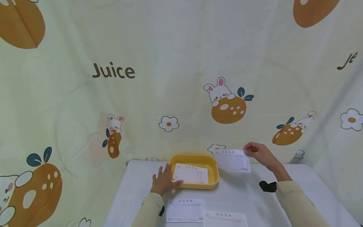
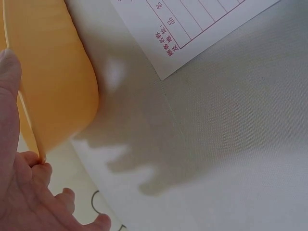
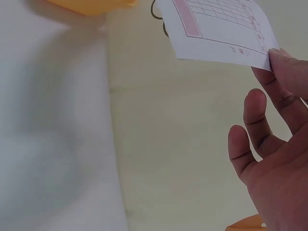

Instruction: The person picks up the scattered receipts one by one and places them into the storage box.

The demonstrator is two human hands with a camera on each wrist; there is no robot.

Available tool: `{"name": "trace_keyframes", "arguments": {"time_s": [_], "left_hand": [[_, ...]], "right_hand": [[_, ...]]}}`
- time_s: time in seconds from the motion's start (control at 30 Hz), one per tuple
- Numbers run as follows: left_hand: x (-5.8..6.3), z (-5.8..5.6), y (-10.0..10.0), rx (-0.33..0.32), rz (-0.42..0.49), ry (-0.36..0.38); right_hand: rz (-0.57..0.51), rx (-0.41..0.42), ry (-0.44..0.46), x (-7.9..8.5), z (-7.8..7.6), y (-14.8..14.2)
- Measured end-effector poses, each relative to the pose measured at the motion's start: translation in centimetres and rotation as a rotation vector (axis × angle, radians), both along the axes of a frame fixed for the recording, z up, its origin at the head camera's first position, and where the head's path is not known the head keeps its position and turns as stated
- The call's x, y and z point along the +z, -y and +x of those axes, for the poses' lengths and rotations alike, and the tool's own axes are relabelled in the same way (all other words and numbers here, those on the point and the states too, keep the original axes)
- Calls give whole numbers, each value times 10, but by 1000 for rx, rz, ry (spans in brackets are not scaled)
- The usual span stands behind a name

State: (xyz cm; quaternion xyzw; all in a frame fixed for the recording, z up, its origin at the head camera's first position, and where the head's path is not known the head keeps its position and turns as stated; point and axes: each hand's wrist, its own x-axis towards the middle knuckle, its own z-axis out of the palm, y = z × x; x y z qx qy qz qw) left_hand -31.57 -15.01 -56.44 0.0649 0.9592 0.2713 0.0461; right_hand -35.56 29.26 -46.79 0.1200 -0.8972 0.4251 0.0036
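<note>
A pale curtain (image 1: pixel 170 78) fills the upper frame, printed with "Juice" (image 1: pixel 112 71) left of centre, a flower (image 1: pixel 169 124) mid-frame, a rabbit (image 1: pixel 219 93) right of centre; below, a white bench (image 1: pixel 134 186).

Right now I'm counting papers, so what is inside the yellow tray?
At least one printed slip lies in the yellow tray. It covers the tray's middle; how many lie beneath, if any, is hidden.

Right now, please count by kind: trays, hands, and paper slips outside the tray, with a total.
Yellow tray: 1
Hands: 2 (left hand, right hand)
Paper slips outside the tray: 3 (held slip, left table slip, right table slip)
Total: 6
</note>
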Motion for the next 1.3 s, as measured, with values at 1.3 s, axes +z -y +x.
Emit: {"name": "trace_keyframes", "arguments": {"time_s": [1.3], "left_hand": [[-8,-3,-1,-2,-38,-24]], "right_hand": [[-113,-20,31,-36,-39,142]]}}
